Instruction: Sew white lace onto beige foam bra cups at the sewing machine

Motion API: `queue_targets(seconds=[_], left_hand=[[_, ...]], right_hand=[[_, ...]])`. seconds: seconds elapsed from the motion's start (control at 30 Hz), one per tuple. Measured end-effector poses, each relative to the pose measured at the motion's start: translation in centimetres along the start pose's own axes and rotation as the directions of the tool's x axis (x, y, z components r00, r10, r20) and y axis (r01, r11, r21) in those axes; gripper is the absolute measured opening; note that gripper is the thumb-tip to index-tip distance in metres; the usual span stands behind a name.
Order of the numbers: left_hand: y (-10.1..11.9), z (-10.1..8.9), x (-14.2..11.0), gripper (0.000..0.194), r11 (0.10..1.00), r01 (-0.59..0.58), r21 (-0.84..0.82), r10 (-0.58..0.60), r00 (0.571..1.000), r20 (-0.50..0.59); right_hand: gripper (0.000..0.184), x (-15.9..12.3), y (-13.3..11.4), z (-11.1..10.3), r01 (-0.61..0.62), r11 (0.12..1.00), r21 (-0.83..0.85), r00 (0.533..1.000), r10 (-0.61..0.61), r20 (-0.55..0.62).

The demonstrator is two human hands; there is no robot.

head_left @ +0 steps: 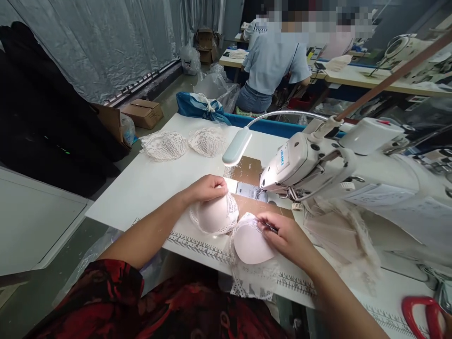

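- Left hand point(206, 188) curls palm-down over the top of the left padded cup point(216, 215), fingers gripping its lace edge.
- Right hand point(284, 235) pinches a thin dark tool point(268, 226) against the right padded cup point(250, 244), near the table's point(148, 183) front edge.
- Sewing machine point(318, 165) head and lamp point(237, 147) sit just beyond; lace pieces point(183, 143) lie far left; red scissors point(423, 314) near right.

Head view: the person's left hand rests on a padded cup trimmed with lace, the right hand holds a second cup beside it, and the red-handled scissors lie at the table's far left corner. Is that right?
Not quite. In the head view the red-handled scissors lie at the near right edge of the table, not the far left corner, where two lace pieces sit. The rest holds: left hand on the lace-trimmed cup, right hand on the second cup.
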State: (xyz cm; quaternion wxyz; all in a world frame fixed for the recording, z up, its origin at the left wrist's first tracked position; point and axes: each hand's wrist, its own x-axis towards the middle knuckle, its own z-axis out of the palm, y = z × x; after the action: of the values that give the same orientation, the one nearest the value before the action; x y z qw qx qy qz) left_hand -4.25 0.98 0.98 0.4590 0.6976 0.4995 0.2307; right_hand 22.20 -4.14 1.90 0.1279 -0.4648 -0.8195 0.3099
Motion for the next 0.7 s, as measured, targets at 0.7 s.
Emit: queue_targets(seconds=[0.7], left_hand=[[0.5,1.7,0.2,0.021,0.969,-0.203,-0.140,0.235,0.933,0.274]], right_hand=[[0.021,3.6,-2.0,2.9,-0.009,0.851,0.525,0.985,0.097,-0.142]])
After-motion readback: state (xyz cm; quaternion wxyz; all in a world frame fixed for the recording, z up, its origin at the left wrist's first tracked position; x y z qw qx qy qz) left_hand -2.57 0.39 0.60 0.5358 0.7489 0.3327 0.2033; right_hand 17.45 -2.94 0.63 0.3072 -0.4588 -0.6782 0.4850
